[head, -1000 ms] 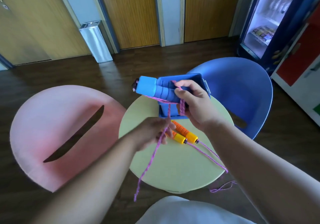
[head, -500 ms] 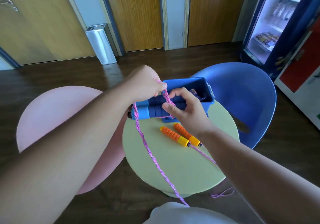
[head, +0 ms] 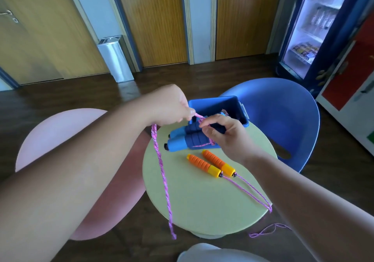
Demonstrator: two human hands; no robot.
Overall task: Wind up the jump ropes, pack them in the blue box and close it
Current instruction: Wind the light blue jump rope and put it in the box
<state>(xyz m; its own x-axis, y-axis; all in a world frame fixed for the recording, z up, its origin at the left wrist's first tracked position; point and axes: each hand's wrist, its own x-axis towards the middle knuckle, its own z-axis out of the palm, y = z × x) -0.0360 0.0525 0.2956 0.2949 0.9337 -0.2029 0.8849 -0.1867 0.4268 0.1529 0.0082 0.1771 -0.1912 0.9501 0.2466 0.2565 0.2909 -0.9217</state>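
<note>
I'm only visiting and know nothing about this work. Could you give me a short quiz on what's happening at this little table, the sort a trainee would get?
1. True or false: the orange handles lie inside the blue box.
2. What does the left hand pinch? A) the pink rope B) a bottle C) a spoon
3. Fill in: the blue handles are held in the ____ hand.
Key: 1 false, they lie on the table; 2 A; 3 right hand.
</note>
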